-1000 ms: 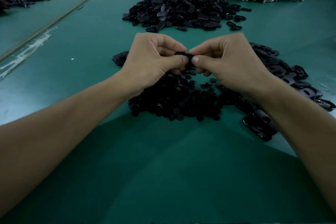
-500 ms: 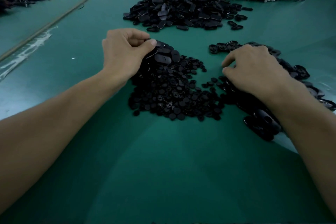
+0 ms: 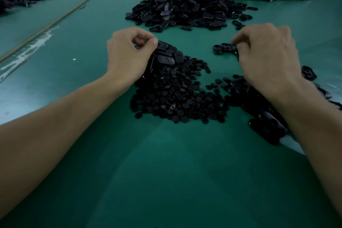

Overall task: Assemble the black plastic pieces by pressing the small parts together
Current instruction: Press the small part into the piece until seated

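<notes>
Small round parts point(image 3: 175, 96) heaped on green table point(image 3: 166, 172) between the wrists. Left hand point(image 3: 129, 55) curled over stacked oval pieces point(image 3: 166, 57), can't tell if it pinches one. Right hand point(image 3: 266, 55) curled at open shells point(image 3: 222, 49), blurred, grip unclear. Risk: hasty grab lifts two stuck shells, or wrist scatters the heap. Big pile point(image 3: 185, 9) behind

Small parts point(image 3: 177, 96) lie before larger heap point(image 3: 185, 11).

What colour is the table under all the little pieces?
Dark green. The table shows best in the head view.
</notes>
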Motion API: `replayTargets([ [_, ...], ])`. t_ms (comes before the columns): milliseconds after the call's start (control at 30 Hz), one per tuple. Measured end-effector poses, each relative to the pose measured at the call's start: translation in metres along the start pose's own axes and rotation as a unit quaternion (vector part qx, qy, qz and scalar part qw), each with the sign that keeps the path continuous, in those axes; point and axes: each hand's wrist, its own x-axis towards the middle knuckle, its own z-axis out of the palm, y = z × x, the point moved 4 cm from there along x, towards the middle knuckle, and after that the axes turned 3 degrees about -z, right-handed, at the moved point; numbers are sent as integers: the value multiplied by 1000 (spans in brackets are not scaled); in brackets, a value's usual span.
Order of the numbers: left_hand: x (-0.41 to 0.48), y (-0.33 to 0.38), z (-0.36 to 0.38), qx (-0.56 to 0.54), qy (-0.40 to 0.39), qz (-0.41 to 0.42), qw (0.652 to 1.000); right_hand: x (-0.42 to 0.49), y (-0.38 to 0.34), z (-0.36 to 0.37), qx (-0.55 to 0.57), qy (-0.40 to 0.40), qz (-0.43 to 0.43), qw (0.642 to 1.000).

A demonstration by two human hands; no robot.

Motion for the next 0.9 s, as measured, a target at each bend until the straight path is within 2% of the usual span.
replayTargets([
  [67, -7, 12, 3, -19, -12, 35, 999, -2, -5, 4, 103, -16, -8, 995],
  [167, -20, 29, 11, -52, -66, 82, 993, -5, -9, 15, 262, -63, 7, 963],
  [300, -32, 39, 20, -80, -127, 105, 983, -6, -16, 23, 449, -109, 45, 886],
  [367, -35, 39, 23, -98, -149, 96, 979, -8, -21, 26, 496, -130, 48, 857],
  [500, -37, 41, 26, -150, -191, 67, 968, -11, -29, 29, 534, -151, 38, 831],
  [567, -37, 41, 27, -181, -202, 48, 961, -11, -30, 28, 525, -144, 33, 838],
  [733, -35, 39, 28, -212, -217, 29, 952, -11, -26, 24, 392, -108, -6, 914],
  [800, -34, 38, 28, -220, -217, 22, 951, -11, -24, 23, 371, -104, -8, 923],
  [900, -34, 36, 28, -236, -210, 4, 949, -11, -23, 24, 385, -109, 7, 916],
])
